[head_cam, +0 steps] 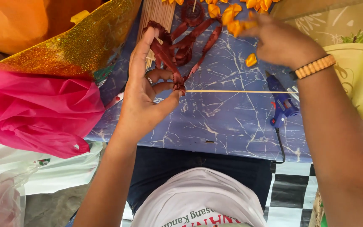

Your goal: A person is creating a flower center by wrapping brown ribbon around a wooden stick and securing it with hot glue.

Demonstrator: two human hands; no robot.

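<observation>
My left hand [145, 94] pinches the end of a thin wooden stick [236, 91] that lies across the blue marbled table [223, 122], with dark red ribbon pieces [167, 52] gathered at the pinched end and draped over my fingers. My right hand [280, 40] reaches to the far side of the table and closes on small orange-yellow petal pieces [232, 21]. One loose orange petal [251, 60] lies under that hand. A beaded wooden bracelet [314, 67] sits on my right wrist.
A blue glue gun [283, 104] with a black cord lies at the right. A bundle of wooden sticks [156, 17] and more red ribbon [192, 14] lie at the back. A gold glitter sheet [80, 42] and a pink plastic bag [34, 113] sit at the left.
</observation>
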